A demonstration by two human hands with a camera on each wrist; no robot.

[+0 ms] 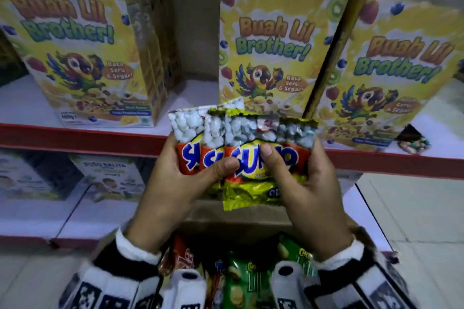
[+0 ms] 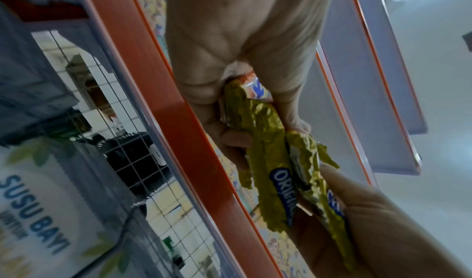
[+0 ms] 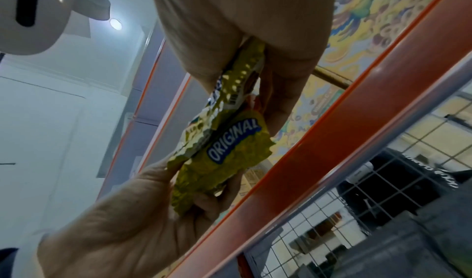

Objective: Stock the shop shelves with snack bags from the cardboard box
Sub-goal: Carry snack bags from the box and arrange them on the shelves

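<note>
With both hands gripping the fanned snack bags, square them evenly before setting them on the shelf between the cereal boxes.

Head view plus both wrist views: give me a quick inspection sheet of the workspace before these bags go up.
Surface: white shelf with red front edge; bare gap between the cereal boxes.
Job's things: fanned snack bags, yellow foil marked ORIGINAL, held above the cardboard box; green and red packs remain inside it.
Clutter: small dark packet on the shelf at right.
Hands: left hand and right hand both grip the bags, thumbs on the fronts.
Cables: nothing seen.
Surroundings: cereal boxes on the shelf; milk cartons on the shelf below; tiled floor.
</note>
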